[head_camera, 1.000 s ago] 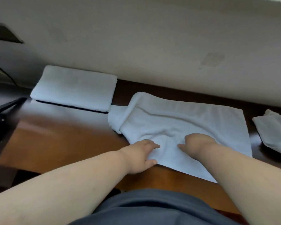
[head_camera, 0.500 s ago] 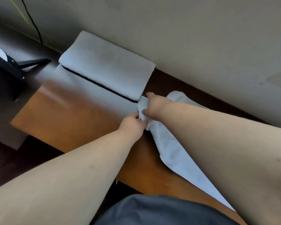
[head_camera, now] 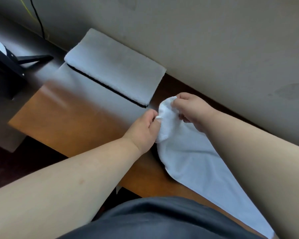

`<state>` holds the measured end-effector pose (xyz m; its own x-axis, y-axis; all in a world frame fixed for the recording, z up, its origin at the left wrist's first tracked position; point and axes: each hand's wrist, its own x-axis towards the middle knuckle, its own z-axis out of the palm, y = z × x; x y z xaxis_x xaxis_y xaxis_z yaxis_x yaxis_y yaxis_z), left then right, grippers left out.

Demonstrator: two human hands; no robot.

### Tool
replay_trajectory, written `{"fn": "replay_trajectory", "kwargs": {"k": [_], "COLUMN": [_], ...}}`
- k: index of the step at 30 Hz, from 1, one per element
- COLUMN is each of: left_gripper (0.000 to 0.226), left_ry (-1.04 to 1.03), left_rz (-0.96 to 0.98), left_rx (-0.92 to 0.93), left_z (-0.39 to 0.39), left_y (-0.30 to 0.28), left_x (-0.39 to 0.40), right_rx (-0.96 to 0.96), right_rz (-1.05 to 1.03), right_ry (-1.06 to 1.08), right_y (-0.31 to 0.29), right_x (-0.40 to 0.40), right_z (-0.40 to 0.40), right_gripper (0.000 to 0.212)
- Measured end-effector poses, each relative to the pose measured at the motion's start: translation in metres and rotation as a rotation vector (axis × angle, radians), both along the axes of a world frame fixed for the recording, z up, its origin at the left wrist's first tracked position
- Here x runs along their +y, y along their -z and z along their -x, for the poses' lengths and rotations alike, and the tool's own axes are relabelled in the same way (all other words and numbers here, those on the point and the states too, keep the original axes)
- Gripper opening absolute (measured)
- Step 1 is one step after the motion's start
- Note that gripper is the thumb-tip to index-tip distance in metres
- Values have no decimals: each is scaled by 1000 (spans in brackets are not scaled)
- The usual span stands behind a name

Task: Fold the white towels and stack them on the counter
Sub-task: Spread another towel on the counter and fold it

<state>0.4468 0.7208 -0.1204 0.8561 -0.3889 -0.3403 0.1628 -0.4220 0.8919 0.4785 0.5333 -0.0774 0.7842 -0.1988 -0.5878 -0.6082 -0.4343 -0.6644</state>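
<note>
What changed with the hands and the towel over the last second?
Both hands left their flat press on the spread towel and went to its left end. Now the left hand and right hand each pinch that end of the loose towel and have raised it off the counter; half a second ago it lay lower. The folded towel by the wall stayed put.

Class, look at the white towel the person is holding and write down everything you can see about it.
The towel is white, soft terry-looking cloth, unfolded and rumpled. Its far end is bunched and lifted off the counter; the left hand and the right hand pinch that end from either side. The rest trails toward the person, lying on the wooden counter, with the right forearm hiding part of it. It lies near the folded towel but apart from it.
</note>
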Motion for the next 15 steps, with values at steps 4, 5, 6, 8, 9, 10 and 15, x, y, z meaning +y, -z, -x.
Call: {"fn": "replay_trajectory", "kwargs": {"k": [4,5,6,8,9,10,15], "left_gripper": [41,41,36,27,22,16,32], "left_ry": [233,283,325,360,343,311,-47], "left_rz": [-30,-51,-85,-154,-157,-152,-86], "left_rx": [203,255,302,369,393,411,521], "left_z": [5,8,10,16,19,22,29], "left_y": [-7,-7,-7,-2,1,4,3], "left_x": [3,8,14,29,36,44,83], "right_rx": [-146,-184,-223,-296,-325,-345,-324], "right_rz": [-29,-45,-55,-32,-12,3,81], "right_ry": [195,251,303,357,367,367,245], "right_y": [-10,-12,-12,-13,-13,-11,12], "right_x": [-1,1,2,8,12,16,47], "right_z": [-10,-17,-25,-44,-55,-66,-113], "right_gripper": [9,11,11,12,11,10,17]}}
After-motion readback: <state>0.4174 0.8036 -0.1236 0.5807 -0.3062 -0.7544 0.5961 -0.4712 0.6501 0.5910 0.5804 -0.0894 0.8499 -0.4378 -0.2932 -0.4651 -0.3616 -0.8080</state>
